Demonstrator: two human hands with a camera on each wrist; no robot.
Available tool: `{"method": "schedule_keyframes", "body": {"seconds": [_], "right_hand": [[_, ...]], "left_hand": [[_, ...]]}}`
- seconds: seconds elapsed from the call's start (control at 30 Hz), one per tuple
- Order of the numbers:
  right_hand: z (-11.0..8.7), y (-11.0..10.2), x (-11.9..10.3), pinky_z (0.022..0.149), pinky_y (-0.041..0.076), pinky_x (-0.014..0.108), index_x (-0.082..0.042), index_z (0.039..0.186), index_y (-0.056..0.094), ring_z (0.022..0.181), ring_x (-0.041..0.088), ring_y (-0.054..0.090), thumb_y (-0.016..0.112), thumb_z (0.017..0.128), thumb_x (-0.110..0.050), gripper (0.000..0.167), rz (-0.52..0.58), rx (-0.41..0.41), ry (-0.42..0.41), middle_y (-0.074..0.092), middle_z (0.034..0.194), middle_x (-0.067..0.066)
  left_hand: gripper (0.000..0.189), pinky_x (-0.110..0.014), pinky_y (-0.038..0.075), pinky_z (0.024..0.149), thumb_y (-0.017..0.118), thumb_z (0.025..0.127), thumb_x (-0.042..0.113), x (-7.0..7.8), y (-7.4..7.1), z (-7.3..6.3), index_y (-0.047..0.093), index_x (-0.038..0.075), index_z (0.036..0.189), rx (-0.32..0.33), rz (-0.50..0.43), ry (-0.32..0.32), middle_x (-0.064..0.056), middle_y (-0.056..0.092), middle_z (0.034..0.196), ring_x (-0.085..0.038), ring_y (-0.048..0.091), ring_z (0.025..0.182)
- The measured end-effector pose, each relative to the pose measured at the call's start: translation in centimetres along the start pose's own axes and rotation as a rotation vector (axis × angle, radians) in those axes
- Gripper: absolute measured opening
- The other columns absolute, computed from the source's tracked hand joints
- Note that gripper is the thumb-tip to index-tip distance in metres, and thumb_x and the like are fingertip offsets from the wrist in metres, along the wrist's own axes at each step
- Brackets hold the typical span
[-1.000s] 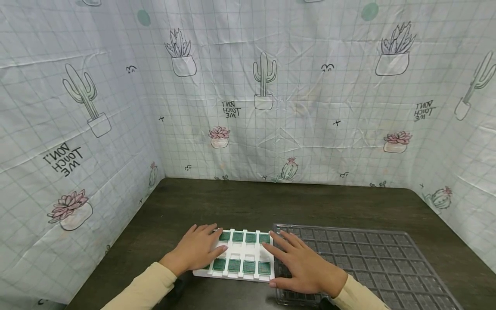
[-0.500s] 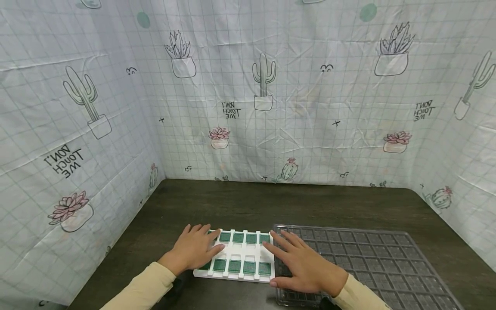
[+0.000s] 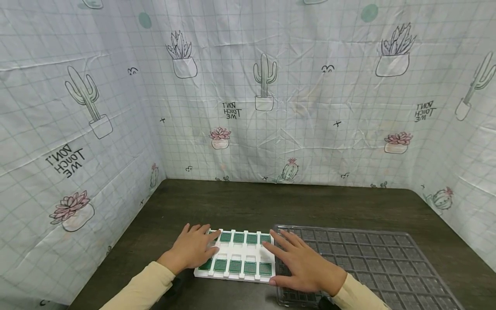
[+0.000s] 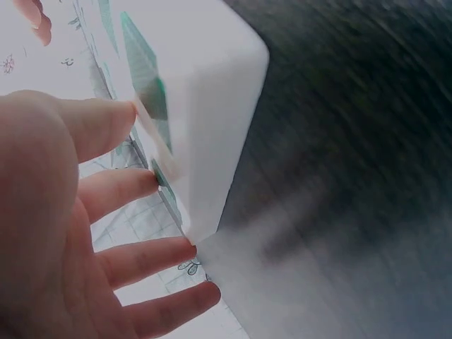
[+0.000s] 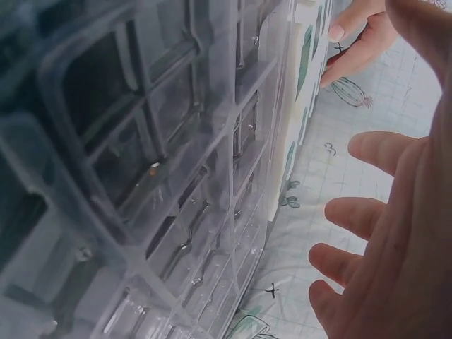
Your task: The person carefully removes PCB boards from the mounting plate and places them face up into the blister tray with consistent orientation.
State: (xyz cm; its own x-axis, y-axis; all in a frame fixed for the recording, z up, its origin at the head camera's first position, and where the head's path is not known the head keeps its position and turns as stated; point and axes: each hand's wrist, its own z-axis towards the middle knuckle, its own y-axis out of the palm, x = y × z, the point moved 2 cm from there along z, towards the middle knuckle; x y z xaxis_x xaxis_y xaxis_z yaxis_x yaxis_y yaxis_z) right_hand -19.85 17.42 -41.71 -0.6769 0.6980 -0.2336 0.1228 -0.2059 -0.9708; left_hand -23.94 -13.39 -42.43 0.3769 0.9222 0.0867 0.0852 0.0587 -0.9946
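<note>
A white tray point(image 3: 244, 249) lies on the dark table, bearing two rows of small green square circuit boards point(image 3: 235, 266). Over its left end my left hand point(image 3: 190, 249) is spread, with thumb and index finger right at the boards there; in the left wrist view the fingertips point(image 4: 145, 182) are straight along the tray's edge. My right hand point(image 3: 302, 265) spreads its fingers over the tray's right end and the border of a clear plastic tray point(image 3: 341, 228). Nothing is gripped by either hand. The left hand partly covers the upper-left board.
The clear tray, divided into many square pockets, fills the table's right side, close against the white tray. Dark tabletop point(image 3: 248, 202) runs behind both trays. A cactus-print curtain point(image 3: 310, 94) encloses the back and sides.
My left hand has shifted slightly left, uncovering more of the boards at the white tray's left end. The right hand and both trays stay about where they were.
</note>
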Motion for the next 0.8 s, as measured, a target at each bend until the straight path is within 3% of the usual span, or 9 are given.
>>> {"method": "schedule_keyframes", "body": {"seconds": [0.17,0.37,0.8], "right_hand": [[0.3,-0.2,0.0,0.113,0.027,0.064,-0.024,0.153,0.036,0.146,0.044,0.027,0.050,0.096,-0.057,0.068,-0.018,0.023,-0.028,0.024,0.162,0.013],[1.1,-0.1,0.3,0.110,0.033,0.062,-0.022,0.148,0.044,0.142,0.042,0.034,0.056,0.094,-0.054,0.064,-0.117,0.071,-0.041,0.029,0.160,0.014],[3.0,-0.1,0.2,0.110,0.035,0.058,-0.017,0.131,0.063,0.135,0.040,0.045,0.068,0.090,-0.041,0.048,-0.105,0.179,0.054,0.043,0.151,0.019]], "left_hand": [[0.053,-0.068,0.025,0.112,0.060,0.094,0.046,0.1,-0.1,-0.1,0.053,0.025,0.142,0.001,0.004,0.000,-0.015,0.051,0.146,-0.040,0.046,0.134],[0.053,-0.068,0.023,0.113,0.059,0.095,0.045,0.1,-0.1,0.0,0.052,0.024,0.143,-0.003,-0.006,-0.007,-0.015,0.050,0.147,-0.041,0.045,0.135],[0.053,-0.068,0.020,0.114,0.059,0.095,0.045,0.1,0.1,0.0,0.052,0.023,0.143,-0.008,-0.004,0.004,-0.016,0.049,0.147,-0.042,0.045,0.135]]}}
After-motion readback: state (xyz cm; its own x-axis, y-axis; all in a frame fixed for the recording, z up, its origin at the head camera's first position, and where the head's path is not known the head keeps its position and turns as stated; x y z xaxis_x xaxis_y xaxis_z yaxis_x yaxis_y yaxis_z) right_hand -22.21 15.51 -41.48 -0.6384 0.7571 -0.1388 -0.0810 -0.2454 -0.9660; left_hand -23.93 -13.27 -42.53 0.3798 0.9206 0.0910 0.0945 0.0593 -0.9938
